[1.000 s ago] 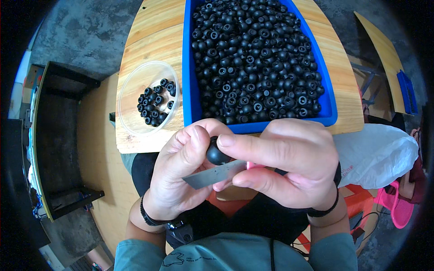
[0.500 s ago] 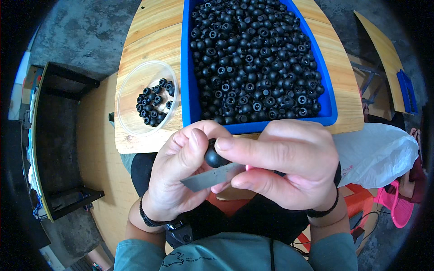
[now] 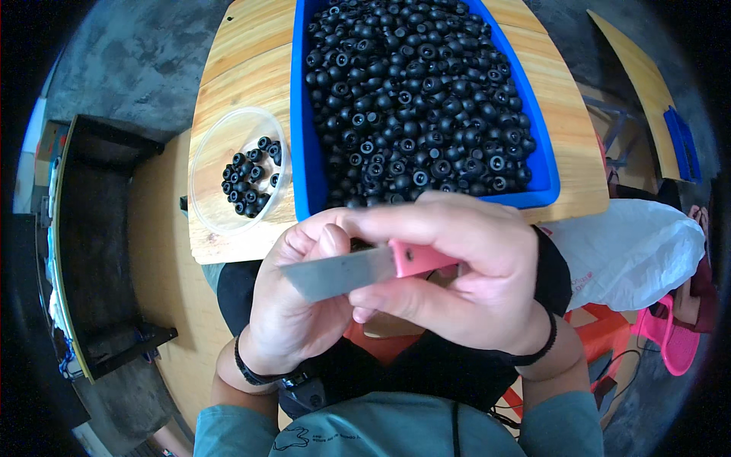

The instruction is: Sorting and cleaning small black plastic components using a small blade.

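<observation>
In my right hand [image 3: 480, 251] is a small knife [image 3: 343, 273] with a pink handle, its flat grey blade pointing left across the front of my left hand [image 3: 293, 286]. The left hand's fingers are closed round a round black rubber-like piece [image 3: 359, 244], mostly hidden behind the blade and fingers. Just beyond the hands, a blue bin [image 3: 302, 152] is heaped with black pieces [image 3: 419, 99], ball-shaped with hollow ends. Left of it, a shallow clear round container [image 3: 202, 209] holds several similar black pieces [image 3: 247, 175].
Bin and container stand on a pale wooden table [image 3: 251, 46]. A white plastic bag [image 3: 632, 244] lies at the right, near a pink plastic chair [image 3: 671, 346]. At the left is a dark open-frame stand [image 3: 106, 244]. Part of another person [image 3: 694, 297] shows at the far right.
My right hand has shifted left with the knife, whose blade has turned to show more of its flat side and the pink handle. The black piece is now mostly covered.
</observation>
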Tool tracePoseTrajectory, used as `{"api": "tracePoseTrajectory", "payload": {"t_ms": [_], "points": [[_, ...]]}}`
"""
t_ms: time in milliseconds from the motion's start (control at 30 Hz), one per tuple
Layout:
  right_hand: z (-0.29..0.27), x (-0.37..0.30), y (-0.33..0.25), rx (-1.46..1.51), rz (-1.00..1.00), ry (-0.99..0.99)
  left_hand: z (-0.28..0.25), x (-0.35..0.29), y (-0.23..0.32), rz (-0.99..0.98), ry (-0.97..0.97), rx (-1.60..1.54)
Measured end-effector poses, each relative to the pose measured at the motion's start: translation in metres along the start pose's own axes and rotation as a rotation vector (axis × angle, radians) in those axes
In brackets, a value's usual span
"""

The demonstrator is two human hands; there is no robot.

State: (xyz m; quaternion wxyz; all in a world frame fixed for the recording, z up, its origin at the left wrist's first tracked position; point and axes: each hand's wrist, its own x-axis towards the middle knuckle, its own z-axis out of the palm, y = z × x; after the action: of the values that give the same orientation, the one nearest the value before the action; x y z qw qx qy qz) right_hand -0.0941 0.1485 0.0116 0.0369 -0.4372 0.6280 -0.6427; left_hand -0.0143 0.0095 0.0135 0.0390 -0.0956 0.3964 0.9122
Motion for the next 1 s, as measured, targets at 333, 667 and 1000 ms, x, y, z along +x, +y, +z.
{"api": "tracePoseTrajectory", "payload": {"t_ms": [333,667,1000], "points": [[-0.032,-0.005,0.004,0.023,0.280,0.273,-0.045,0.010,0.064,0.513,0.399,1.018],[-0.045,-0.010,0.008,0.113,0.357,0.305,-0.009,0.062,0.031,0.622,0.018,1.741],[-0.053,-0.015,0.012,0.125,0.269,0.334,-0.005,0.079,0.015,0.267,-0.007,1.597]]}}
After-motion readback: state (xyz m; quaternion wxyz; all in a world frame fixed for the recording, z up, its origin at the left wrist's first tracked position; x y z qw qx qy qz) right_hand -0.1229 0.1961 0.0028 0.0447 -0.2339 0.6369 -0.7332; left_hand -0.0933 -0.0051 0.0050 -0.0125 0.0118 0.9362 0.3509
